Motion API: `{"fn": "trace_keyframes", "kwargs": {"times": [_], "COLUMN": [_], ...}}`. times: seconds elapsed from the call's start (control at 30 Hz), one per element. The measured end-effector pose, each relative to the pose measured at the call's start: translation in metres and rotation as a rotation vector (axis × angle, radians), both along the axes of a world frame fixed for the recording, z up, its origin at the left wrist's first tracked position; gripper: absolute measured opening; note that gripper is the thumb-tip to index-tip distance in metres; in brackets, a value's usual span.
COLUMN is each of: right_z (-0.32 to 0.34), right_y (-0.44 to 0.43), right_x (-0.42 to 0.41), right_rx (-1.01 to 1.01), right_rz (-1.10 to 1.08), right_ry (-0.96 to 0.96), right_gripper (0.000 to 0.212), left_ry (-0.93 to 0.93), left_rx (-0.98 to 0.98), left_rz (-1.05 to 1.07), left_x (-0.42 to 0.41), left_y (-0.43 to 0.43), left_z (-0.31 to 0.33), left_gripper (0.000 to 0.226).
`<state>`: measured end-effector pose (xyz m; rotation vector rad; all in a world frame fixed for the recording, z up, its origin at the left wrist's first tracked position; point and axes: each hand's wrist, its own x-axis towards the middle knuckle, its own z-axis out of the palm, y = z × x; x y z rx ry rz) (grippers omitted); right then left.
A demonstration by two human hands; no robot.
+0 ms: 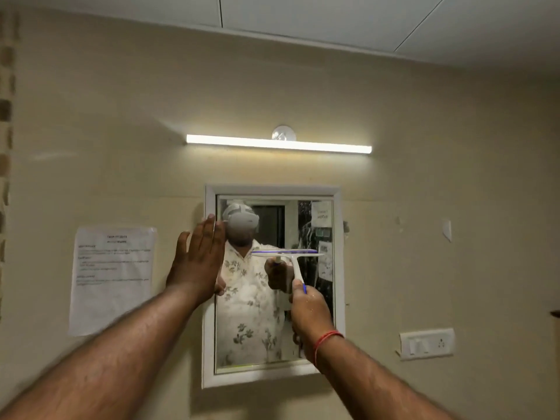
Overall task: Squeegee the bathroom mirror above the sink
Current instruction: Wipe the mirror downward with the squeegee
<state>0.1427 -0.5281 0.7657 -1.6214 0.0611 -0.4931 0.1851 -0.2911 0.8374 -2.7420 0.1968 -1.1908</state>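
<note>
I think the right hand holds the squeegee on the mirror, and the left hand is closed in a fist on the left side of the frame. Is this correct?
Not quite. The head view shows the left hand open and flat, fingers stretched out, over the left side of the mirror frame, not in a fist. The rest is right: the right hand holds the squeegee on the mirror.

A lit tube light (278,144) glows on the beige wall (424,207) — a printed sheet (112,280) taped left, a switch plate (427,344) right — under a white ceiling (333,16).
</note>
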Motion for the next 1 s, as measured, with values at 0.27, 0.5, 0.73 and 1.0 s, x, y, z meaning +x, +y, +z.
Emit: {"fn": "trace_keyframes", "kwargs": {"times": [0.27,0.5,0.73,1.0], "right_z": [0.1,0.126,0.125,0.119], "right_y": [-0.028,-0.039,-0.044,-0.048], "right_x": [0.031,0.044,0.047,0.051], "right_rx": [-0.018,-0.067,-0.058,-0.042], "right_rz": [-0.026,-0.05,-0.007,0.071], "right_ry": [-0.129,-0.113,-0.115,-0.121], "right_gripper": [0.049,0.046,0.05,0.049], "left_ry": [0.054,0.079,0.073,0.096], "left_rx": [0.004,0.0,0.03,0.023], "left_rz": [0.099,0.104,0.085,0.116], "left_x": [0.014,0.027,0.031,0.021], "left_y": [0.001,0.003,0.006,0.0], "left_z": [0.038,0.053,0.055,0.056], "left_gripper": [0.176,0.185,0.188,0.186]}}
